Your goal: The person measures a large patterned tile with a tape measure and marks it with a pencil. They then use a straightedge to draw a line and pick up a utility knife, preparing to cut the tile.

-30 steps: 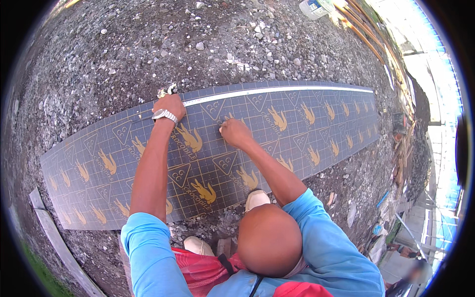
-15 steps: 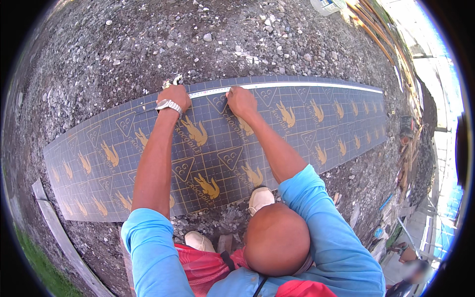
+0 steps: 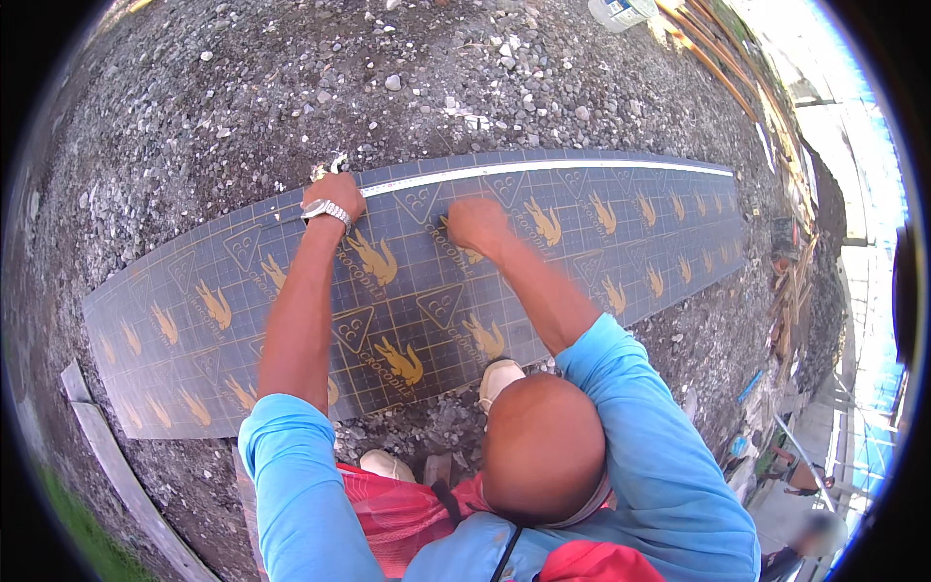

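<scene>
A long dark panel [image 3: 407, 308] with a yellow grid and printed animal figures lies flat on the ground before me. Along its far edge stretches a white tape measure blade [image 3: 543, 165], reaching from my left hand nearly to the panel's right end. My left hand [image 3: 333, 197], with a metal watch at the wrist, is closed on the blade's left end; its fingertips are hidden. Just beyond it shows a small pale, crumpled thing. My right hand [image 3: 477, 226] is a fist over the panel, below the blade and apart from it. What it holds, if anything, is hidden.
Gravelly soil [image 3: 427, 97] surrounds the panel. A weathered plank [image 3: 131, 480] lies at the lower left. A pale bucket [image 3: 621, 12] and long timber strips [image 3: 713, 56] are at the far right, with scrap wood [image 3: 795, 286] nearer. Another person [image 3: 810, 543] is at the lower right.
My right hand has come off the tape blade and moved toward me over the panel. My left hand stays at the blade's end. The view has shifted slightly.
</scene>
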Tool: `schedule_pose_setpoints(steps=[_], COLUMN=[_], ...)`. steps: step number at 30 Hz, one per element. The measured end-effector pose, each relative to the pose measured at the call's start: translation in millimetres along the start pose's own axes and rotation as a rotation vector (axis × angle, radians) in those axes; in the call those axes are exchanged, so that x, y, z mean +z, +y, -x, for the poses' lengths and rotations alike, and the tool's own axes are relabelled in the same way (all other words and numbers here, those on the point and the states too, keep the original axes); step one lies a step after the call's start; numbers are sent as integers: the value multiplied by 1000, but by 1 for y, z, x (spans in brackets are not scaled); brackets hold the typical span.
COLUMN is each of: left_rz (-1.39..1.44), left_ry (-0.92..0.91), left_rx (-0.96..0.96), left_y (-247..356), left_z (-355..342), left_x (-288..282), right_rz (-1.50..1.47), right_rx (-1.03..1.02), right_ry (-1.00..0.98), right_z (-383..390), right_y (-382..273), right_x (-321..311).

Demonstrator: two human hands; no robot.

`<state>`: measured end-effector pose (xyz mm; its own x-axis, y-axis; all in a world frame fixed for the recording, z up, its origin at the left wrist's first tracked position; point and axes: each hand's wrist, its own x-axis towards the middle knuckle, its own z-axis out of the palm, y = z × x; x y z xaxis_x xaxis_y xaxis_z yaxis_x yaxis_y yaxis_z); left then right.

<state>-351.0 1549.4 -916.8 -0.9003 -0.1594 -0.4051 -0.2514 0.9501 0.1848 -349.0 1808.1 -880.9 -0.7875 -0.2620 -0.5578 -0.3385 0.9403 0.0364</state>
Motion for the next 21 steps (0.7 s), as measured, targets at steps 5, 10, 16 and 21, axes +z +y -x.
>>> schedule_pose_setpoints(steps=[5,10,16,21], left_rz=[-3,-40,-119,-119], left_ry=[-9,33,6,97], left_rx=[-10,17,-11,-11], left_y=[2,2,8,9], left_z=[1,-2,0,9], left_x=[-2,3,2,4], right_rz=[-284,-524,-1170,-1379], right_rx=[241,523,958,687], right_ry=[-160,-191,339,818], right_z=[175,323,463,575], right_y=[81,129,170,163], right_x=[96,177,136,-35])
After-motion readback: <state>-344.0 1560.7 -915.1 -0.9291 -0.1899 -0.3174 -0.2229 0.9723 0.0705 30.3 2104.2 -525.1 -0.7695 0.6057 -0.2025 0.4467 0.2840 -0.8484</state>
